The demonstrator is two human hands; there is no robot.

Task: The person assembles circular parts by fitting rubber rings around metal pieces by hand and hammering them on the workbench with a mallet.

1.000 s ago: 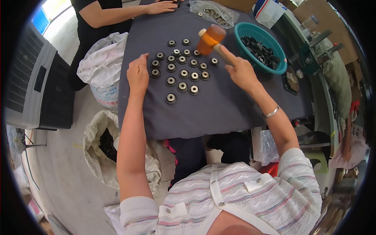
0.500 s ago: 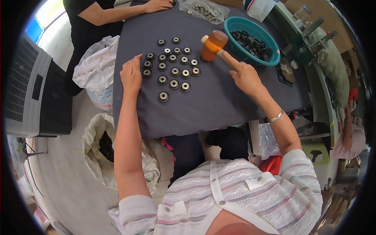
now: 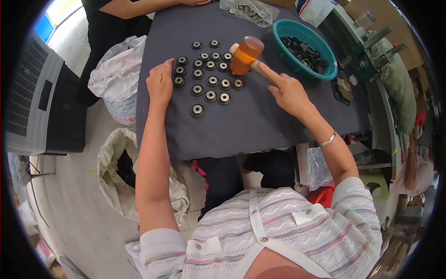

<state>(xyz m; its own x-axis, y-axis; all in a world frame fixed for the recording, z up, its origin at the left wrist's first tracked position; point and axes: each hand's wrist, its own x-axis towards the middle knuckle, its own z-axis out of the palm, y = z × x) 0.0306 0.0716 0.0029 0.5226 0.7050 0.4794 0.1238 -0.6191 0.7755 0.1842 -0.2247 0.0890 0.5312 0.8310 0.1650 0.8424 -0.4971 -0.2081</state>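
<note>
Compared with half a second ago, the amber mallet (image 3: 248, 52) is shifted a little to the left, and its lower end now overlaps, in my view, the right side of the group of round metal pieces (image 3: 197, 110) lying on the grey worktop (image 3: 232, 135). I judge that the pieces are being tapped in turn; contact I cannot confirm. The right hand (image 3: 291, 95) has its grip closed around the wooden handle (image 3: 266, 73). The left hand (image 3: 160, 86) is just beside the group's left edge; whether its grip pinches something, I cannot tell. About writing: the white sack (image 3: 121, 113) carries blue and reddish print, too small for reading.
</note>
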